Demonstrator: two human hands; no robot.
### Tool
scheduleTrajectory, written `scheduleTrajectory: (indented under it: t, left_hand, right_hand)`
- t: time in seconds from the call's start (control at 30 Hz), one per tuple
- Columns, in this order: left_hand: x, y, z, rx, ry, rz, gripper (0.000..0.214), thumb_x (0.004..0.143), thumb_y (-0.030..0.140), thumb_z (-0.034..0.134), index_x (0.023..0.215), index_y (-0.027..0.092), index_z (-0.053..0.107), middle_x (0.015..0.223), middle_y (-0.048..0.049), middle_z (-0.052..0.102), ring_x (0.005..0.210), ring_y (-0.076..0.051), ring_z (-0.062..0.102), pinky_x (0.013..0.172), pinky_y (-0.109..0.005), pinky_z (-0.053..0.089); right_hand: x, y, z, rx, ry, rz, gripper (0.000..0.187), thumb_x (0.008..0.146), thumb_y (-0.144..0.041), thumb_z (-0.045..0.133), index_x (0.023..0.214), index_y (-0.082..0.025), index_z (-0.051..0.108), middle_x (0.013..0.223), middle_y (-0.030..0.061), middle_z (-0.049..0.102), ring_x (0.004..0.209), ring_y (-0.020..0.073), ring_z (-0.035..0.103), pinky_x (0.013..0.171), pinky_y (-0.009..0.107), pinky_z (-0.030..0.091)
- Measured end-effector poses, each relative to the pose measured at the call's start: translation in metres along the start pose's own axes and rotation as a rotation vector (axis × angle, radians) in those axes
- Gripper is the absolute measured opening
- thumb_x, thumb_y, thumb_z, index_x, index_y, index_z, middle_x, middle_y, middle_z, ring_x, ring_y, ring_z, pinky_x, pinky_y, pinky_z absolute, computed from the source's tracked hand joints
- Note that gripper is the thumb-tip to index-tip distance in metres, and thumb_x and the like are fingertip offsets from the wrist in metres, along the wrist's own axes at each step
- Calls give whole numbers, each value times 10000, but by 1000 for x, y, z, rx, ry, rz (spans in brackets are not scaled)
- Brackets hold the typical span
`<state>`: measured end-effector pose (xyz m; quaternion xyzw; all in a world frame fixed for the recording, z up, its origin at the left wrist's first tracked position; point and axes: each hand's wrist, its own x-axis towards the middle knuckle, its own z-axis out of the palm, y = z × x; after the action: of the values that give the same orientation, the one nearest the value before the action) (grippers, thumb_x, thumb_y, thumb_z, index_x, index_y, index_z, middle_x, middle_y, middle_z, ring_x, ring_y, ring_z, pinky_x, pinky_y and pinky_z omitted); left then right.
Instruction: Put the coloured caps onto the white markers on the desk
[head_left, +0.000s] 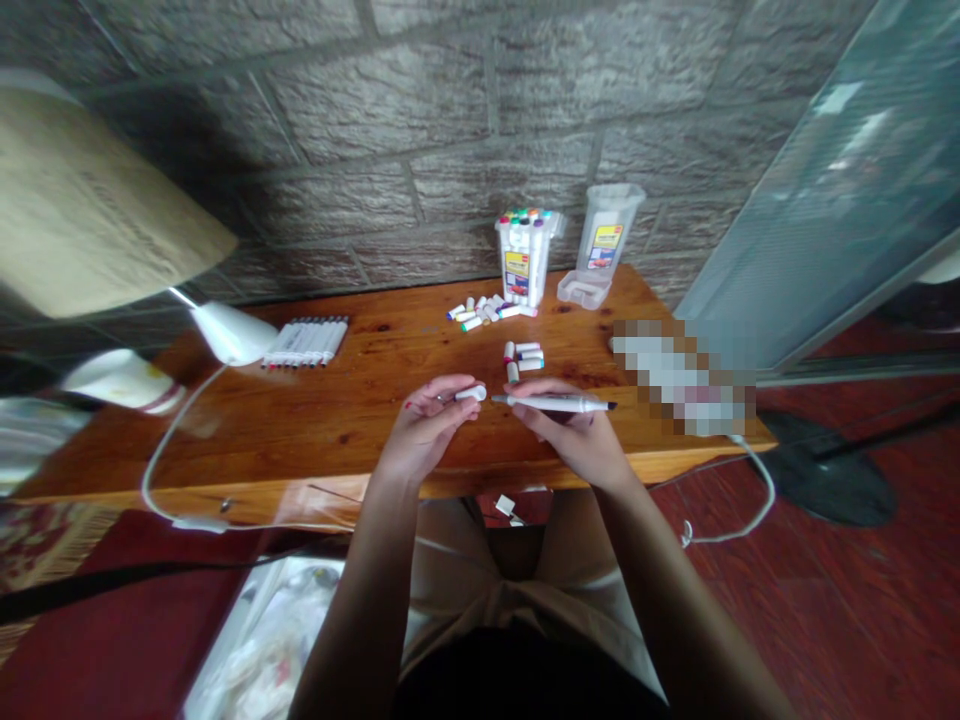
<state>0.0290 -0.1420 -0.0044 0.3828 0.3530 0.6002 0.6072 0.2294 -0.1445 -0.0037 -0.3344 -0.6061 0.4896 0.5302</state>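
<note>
My left hand (427,418) pinches a small white marker cap (471,393) above the near edge of the wooden table (300,410). My right hand (574,428) grips a white marker (559,403) held level, its bare tip pointing left at the cap, a dark end to the right. Cap and tip are a little apart. Just beyond my hands lie a few loose caps (523,358).
A clear tub of markers (525,255) and an empty clear tub (604,245) stand at the back by the brick wall, with loose caps (487,310) before them. A row of white markers (306,342) lies left. A lamp (229,335) and cable sit at left.
</note>
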Motion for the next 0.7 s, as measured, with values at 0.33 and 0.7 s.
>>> scheduleTrajectory:
  t: [0.33, 0.7]
  left_hand:
    - [0, 5, 3, -91, 12, -36, 267, 682, 351, 878, 837, 166, 764, 761, -26, 707, 650, -92, 613, 615, -214, 498]
    - [0, 4, 4, -72, -35, -13, 288, 709, 335, 865, 918, 155, 780, 671, 12, 572, 593, -57, 489, 570, -191, 430]
  right_hand:
    - [1, -5, 7, 62, 57, 72, 283, 814, -465, 750, 866, -193, 690, 695, -15, 610, 530, 90, 460, 491, 237, 366]
    - [1, -6, 6, 96, 138, 139, 441, 822, -604, 687, 707, -191, 583, 563, -47, 458, 495, 83, 368, 472, 236, 294]
